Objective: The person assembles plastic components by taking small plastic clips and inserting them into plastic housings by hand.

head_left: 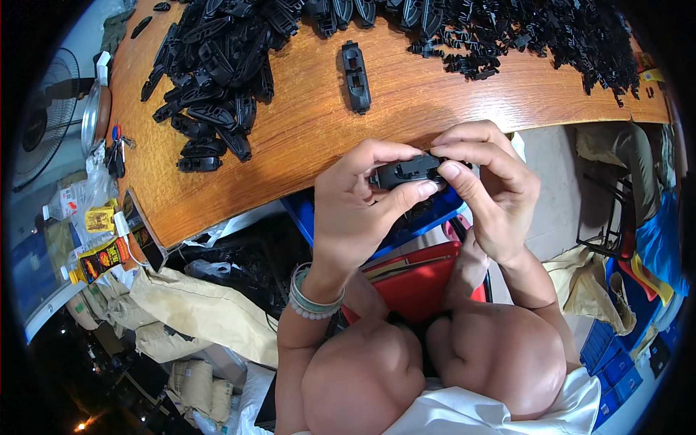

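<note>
Above my lap, just off the table's near edge, a black plastic housing (399,172) lies level between both hands. My left hand (362,192) is closed around its left end, thumb along the near side. At its right end my right hand (493,177) pinches with thumb and fingertips; a small dark piece may be between them, but the fingers hide most of it. Farther off on the wooden table (304,138) lies a single black housing (355,77) with open slots. Below my hands a blue tray (428,217) is partly covered.
A heap of black housings (217,65) covers the table's left, and a pile of small black clip-like parts (536,36) its right. Keys with scissors (116,151) lie at the left edge. A fan (45,119) stands far left; a red stool (413,279) is below.
</note>
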A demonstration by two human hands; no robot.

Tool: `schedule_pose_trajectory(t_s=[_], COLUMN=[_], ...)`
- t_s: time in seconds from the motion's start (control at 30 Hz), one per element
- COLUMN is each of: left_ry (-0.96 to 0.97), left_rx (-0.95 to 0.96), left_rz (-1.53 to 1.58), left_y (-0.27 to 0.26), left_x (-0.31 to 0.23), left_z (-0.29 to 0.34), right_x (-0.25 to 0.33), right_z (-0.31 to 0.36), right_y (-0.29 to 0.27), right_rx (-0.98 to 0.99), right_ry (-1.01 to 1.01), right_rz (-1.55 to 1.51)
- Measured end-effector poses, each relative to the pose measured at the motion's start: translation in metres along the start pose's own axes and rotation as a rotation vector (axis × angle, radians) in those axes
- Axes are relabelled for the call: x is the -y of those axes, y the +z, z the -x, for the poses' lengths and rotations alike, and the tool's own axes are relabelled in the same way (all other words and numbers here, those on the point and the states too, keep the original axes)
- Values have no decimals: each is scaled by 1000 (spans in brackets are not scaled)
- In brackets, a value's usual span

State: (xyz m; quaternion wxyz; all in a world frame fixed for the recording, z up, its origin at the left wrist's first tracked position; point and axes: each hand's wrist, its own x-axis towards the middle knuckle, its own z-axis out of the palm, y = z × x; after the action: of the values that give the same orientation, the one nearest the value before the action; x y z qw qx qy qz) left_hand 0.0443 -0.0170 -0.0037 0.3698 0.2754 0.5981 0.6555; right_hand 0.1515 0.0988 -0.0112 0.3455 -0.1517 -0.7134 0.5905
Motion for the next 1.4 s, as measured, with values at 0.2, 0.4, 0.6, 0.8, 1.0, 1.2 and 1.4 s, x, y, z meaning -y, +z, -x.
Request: schedule_pose_trajectory(t_s=[0.2, 0.4, 0.6, 0.8, 1.0, 1.2, 1.4], left_ry=[-107, 92, -11, -51, 286, 305, 276], left_rx=[-51, 1, -35, 82, -371, -378, -377], left_rz=[150, -85, 52, -209, -742, -963, -788], left_y=[3, -7, -5, -14, -29, -29, -19], left_x=[-8, 1, -2, -8, 0, 12, 9], left_z=[3, 3, 3, -3, -41, -59, -39], right_x=[-1, -5, -6, -7, -6, -44, -48], right_z=[-1, 4, 4, 3, 1, -46, -36], right_y=[-9, -5, -5, -20, -21, -47, -46], right_rx=[29, 97, 52, 89, 163, -178, -169], right_ry=[-41, 221, 224, 311, 288, -204, -170], right_rz=[216, -19, -31, -81, 46, 832, 586])
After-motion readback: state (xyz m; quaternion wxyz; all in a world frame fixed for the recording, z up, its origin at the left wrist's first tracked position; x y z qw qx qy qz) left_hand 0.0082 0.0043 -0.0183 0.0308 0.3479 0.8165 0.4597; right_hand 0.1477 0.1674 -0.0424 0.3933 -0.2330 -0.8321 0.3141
